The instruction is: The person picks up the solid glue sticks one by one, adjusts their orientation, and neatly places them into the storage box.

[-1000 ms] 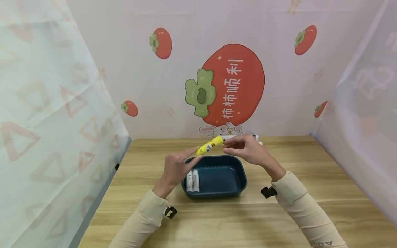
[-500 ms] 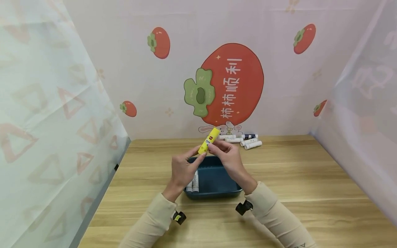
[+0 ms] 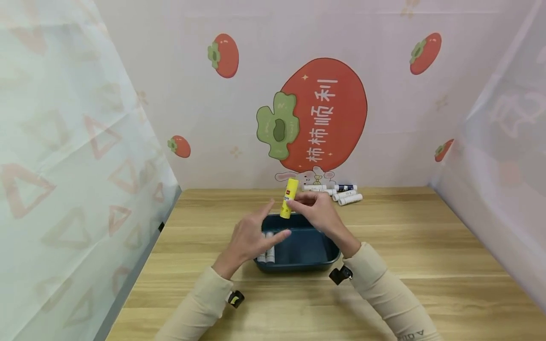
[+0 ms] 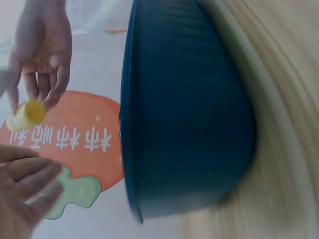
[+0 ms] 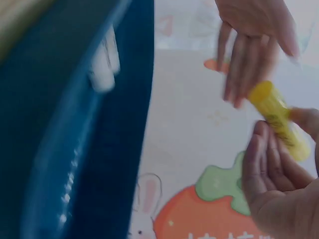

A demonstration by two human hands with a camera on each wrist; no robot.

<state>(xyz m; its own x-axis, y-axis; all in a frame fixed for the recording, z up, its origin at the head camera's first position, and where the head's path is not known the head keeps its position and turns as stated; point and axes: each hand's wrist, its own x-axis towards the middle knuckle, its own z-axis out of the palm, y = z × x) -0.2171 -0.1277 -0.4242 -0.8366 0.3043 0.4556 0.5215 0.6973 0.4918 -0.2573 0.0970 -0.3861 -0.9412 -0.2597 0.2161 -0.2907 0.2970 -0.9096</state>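
Note:
A yellow glue stick is held nearly upright above the dark blue tray. My right hand pinches it between thumb and fingers, as the right wrist view also shows. To its left, my left hand is apart from the glue stick, thumb and fingers spread. White sticks lie side by side at the tray's left end, partly hidden by the left hand. In the left wrist view, the glue stick's yellow end faces the camera.
Several white sticks lie at the back of the wooden table, with a dark blue stick among them. Behind stands a printed backdrop, and a light sheet hangs along the left side.
The right hand came in from the right and took the glue stick. My left hand let go of it, spread its fingers and drew back left. The glue stick turned more upright.

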